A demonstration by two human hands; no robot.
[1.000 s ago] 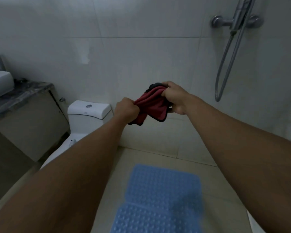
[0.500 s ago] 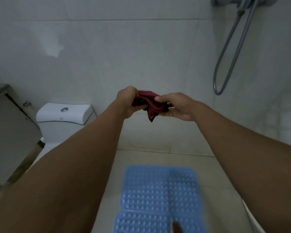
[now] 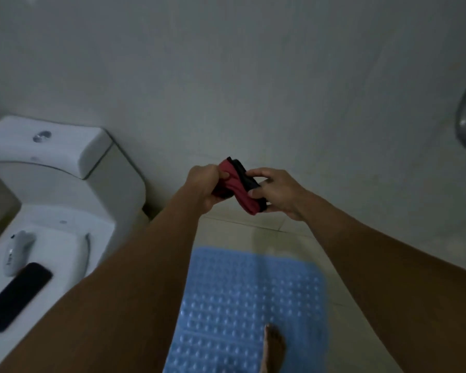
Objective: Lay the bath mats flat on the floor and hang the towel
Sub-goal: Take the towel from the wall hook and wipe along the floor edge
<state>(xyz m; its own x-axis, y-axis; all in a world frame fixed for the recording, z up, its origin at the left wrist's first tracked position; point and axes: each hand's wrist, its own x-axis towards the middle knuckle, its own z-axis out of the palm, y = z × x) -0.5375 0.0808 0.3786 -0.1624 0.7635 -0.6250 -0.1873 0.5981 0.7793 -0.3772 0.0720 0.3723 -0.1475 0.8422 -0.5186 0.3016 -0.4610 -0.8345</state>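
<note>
Red-and-black bunched towel (image 3: 237,184) is being held in mid-air, its long axis slanting from upper left to lower right. Left hand (image 3: 203,184) is gripping its upper end; right hand (image 3: 277,193) is pinching its lower end. Blue studded rubber bath mat (image 3: 248,297) is lying flat on the floor (image 3: 253,235) below.

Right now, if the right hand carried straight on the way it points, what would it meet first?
Probably the left hand: the right hand points leftward along the red towel that both hold, with the left hand gripping the other end close by.
</note>
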